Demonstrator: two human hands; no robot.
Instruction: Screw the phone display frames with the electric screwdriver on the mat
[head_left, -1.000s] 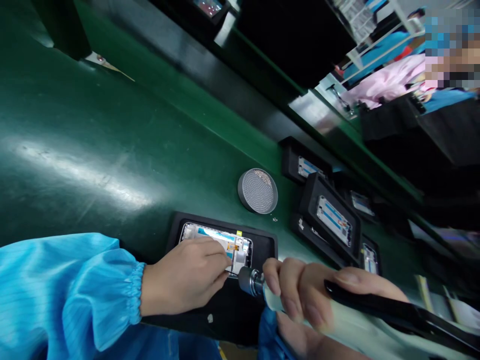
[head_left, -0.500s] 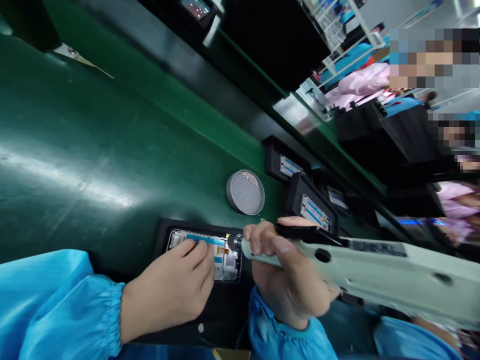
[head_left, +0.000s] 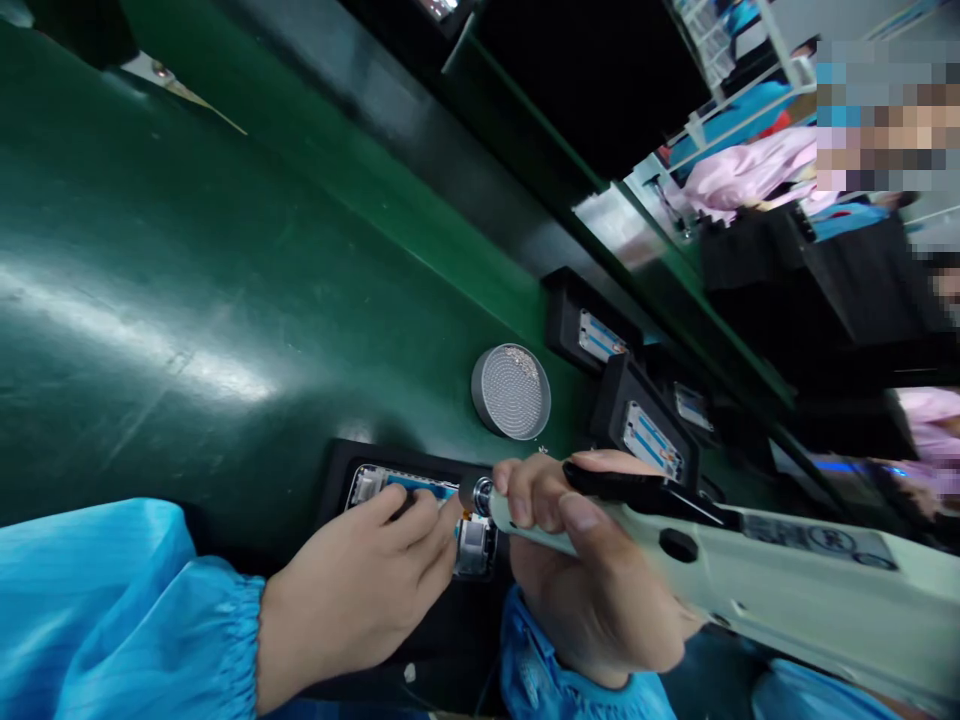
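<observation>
Closest in view, the person's left hand [head_left: 352, 585] comes in from a blue elasticated sleeve [head_left: 112, 625] and curls over a phone's open metal frame [head_left: 476, 545]. Its fingers [head_left: 416, 515] sit close together, bent down on the frame's blue-strapped middle, with the tips on the frame itself. Whether they pinch anything small there is hidden. The frame lies flat in a black holder [head_left: 337, 490], with only its ends showing around the hand.

The right hand [head_left: 592, 575], from a second blue sleeve [head_left: 562, 685], wraps a pale green electric screwdriver [head_left: 787, 560]. Its fingers [head_left: 525, 485] and thumb close around the tool's barrel. The driver's metal nose [head_left: 480, 495] points at the frame just beside the left fingertips; whether it touches the frame cannot be told.

Beyond the hands, the holder rests on a green table [head_left: 225, 250]. Just past it stands a round metal dish with a dimpled mesh face [head_left: 511, 391], bright specks along one edge. Further along sit more black holders [head_left: 645, 440], each carrying a phone part with blue strips [head_left: 651, 440]. Far off, past a black panel [head_left: 592, 90], are a person's pink garment [head_left: 750, 170] and blue garments [head_left: 735, 120].
</observation>
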